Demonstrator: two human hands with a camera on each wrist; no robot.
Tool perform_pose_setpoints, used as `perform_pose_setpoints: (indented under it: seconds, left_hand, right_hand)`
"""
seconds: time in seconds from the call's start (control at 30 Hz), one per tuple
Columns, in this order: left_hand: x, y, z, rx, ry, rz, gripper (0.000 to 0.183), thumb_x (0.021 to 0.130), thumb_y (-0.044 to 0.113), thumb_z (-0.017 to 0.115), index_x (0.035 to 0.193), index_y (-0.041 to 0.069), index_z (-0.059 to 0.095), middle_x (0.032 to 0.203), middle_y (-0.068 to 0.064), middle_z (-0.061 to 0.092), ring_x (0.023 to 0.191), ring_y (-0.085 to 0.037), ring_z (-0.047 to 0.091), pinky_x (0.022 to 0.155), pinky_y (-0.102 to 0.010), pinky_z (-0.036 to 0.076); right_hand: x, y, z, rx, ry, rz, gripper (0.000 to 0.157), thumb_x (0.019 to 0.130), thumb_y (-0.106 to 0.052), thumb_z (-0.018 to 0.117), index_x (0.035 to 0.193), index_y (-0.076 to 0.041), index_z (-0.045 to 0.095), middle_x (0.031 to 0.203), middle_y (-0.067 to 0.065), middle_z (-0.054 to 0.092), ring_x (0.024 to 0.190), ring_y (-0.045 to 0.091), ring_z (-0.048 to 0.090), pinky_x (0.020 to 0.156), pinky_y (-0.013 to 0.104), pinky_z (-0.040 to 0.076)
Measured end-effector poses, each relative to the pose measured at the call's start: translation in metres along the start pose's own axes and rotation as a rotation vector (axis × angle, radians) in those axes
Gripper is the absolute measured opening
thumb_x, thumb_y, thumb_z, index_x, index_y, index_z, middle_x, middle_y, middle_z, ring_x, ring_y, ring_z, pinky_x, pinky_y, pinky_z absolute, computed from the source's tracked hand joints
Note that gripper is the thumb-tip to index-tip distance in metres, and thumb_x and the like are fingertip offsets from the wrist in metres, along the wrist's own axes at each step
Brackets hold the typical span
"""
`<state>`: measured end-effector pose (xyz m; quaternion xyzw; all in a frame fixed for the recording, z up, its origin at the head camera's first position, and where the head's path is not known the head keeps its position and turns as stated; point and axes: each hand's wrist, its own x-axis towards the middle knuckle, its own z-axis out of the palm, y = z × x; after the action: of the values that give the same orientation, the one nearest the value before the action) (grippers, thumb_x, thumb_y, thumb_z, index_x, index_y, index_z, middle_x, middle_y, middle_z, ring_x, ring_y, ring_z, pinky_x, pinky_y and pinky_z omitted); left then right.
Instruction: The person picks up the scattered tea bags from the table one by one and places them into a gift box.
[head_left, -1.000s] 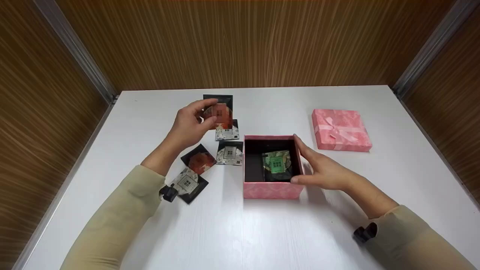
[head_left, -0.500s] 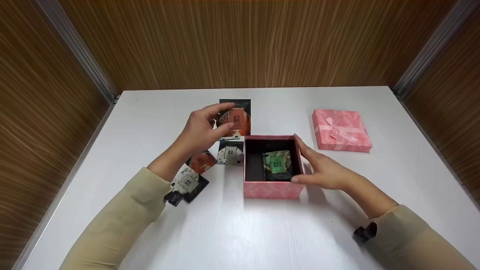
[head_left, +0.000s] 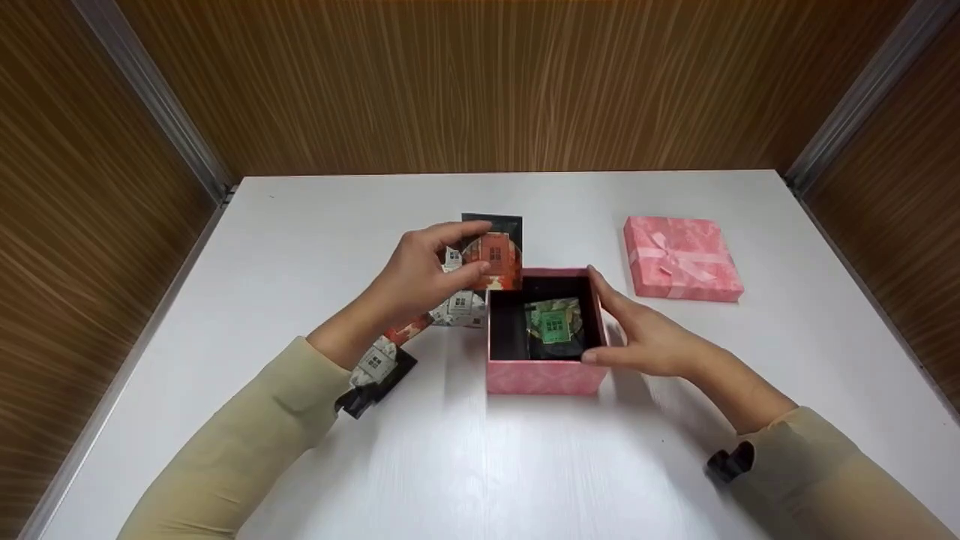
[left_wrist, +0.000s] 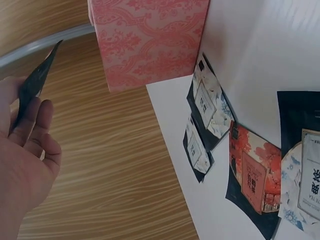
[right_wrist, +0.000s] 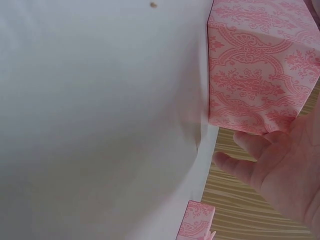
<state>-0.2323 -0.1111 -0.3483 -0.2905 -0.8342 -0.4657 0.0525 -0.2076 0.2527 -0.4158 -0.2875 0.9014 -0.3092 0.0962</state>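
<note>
In the head view my left hand (head_left: 416, 274) pinches a black-and-red tea sachet (head_left: 495, 259) between thumb and fingers, raised over the far left corner of an open pink box (head_left: 544, 379). The left wrist view shows this sachet (left_wrist: 36, 82) nearly edge-on. Inside the box's dark interior lies a green tea sachet (head_left: 555, 330), towards the right. My right hand (head_left: 652, 337) grips the box's right side, thumb at the near corner and a finger at the far one. Several white and red sachets lie left of the box, partly hidden by my left hand and arm.
The pink box lid (head_left: 682, 259) with a ribbon bow lies at the back right of the white table (head_left: 480, 465). Wood-grain panels (head_left: 480, 90) stand behind and on both sides. Loose on the table are a red sachet (left_wrist: 255, 172) and a white sachet (left_wrist: 305, 180).
My left hand has carried the red sachet rightward and nearer, from above the loose sachets to the box's far left corner. My right hand and the box have stayed in place.
</note>
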Motion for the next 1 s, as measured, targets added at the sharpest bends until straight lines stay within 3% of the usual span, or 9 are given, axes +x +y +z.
perform_pose_setpoints:
  seconds: [0.17, 0.23, 0.37, 0.47, 0.6, 0.83, 1.0]
  left_hand:
    - [-0.001, -0.003, 0.007, 0.025, -0.042, 0.021, 0.047, 0.102, 0.023, 0.074, 0.147, 0.009, 0.064, 0.133, -0.003, 0.071, 0.097, -0.025, 0.059, 0.075, -0.034, 0.044]
    - [-0.001, -0.004, 0.01, 0.042, -0.053, 0.036, 0.047, 0.103, 0.024, 0.073, 0.146, 0.009, 0.065, 0.134, -0.003, 0.071, 0.096, -0.02, 0.059, 0.073, -0.032, 0.043]
    - [-0.001, -0.005, 0.014, 0.059, -0.081, 0.057, 0.047, 0.103, 0.024, 0.073, 0.147, 0.008, 0.064, 0.134, -0.005, 0.071, 0.079, -0.018, 0.053, 0.065, -0.032, 0.039]
    - [-0.002, -0.003, 0.017, 0.059, -0.106, 0.052, 0.048, 0.104, 0.025, 0.072, 0.147, 0.007, 0.064, 0.136, -0.007, 0.07, 0.088, -0.016, 0.062, 0.076, -0.032, 0.051]
    - [-0.001, -0.002, 0.022, 0.069, -0.129, 0.056, 0.048, 0.103, 0.024, 0.072, 0.147, 0.007, 0.064, 0.138, -0.008, 0.069, 0.126, -0.018, 0.064, 0.105, -0.04, 0.052]
    - [0.002, -0.004, 0.033, 0.12, -0.17, 0.101, 0.048, 0.102, 0.022, 0.072, 0.146, 0.004, 0.063, 0.138, -0.011, 0.069, 0.13, -0.024, 0.064, 0.11, -0.04, 0.049]
    - [0.003, -0.005, 0.041, 0.137, -0.189, 0.1, 0.05, 0.102, 0.021, 0.072, 0.147, 0.004, 0.063, 0.137, -0.011, 0.07, 0.13, -0.026, 0.064, 0.112, -0.041, 0.047]
  right_hand:
    - [0.0, -0.001, 0.0, 0.002, 0.003, -0.004, 0.117, 0.092, -0.049, 0.081, 0.172, -0.017, 0.002, 0.172, 0.018, 0.026, 0.152, 0.038, 0.037, 0.119, 0.062, 0.033]
    - [0.001, 0.0, 0.0, 0.003, 0.0, 0.001, 0.117, 0.092, -0.049, 0.081, 0.172, -0.017, 0.002, 0.172, 0.018, 0.025, 0.153, 0.038, 0.036, 0.119, 0.062, 0.032]
    - [0.001, 0.0, 0.0, 0.005, -0.005, 0.002, 0.118, 0.092, -0.049, 0.081, 0.172, -0.017, 0.002, 0.172, 0.019, 0.024, 0.153, 0.038, 0.036, 0.12, 0.062, 0.032]
    - [0.001, 0.001, 0.0, 0.001, -0.006, -0.002, 0.118, 0.091, -0.049, 0.081, 0.172, -0.016, 0.001, 0.172, 0.02, 0.024, 0.153, 0.039, 0.035, 0.12, 0.063, 0.032]
    - [0.0, 0.001, 0.0, -0.001, -0.002, -0.002, 0.119, 0.091, -0.049, 0.081, 0.172, -0.017, 0.001, 0.172, 0.02, 0.024, 0.153, 0.039, 0.035, 0.12, 0.063, 0.032]
    - [-0.001, 0.001, 0.0, 0.009, -0.007, 0.016, 0.12, 0.091, -0.05, 0.082, 0.172, -0.02, 0.0, 0.172, 0.019, 0.024, 0.153, 0.038, 0.035, 0.12, 0.062, 0.032]
    - [0.0, 0.002, 0.001, 0.019, -0.001, -0.015, 0.118, 0.091, -0.048, 0.082, 0.172, -0.015, 0.002, 0.172, 0.019, 0.024, 0.154, 0.038, 0.034, 0.12, 0.063, 0.032]
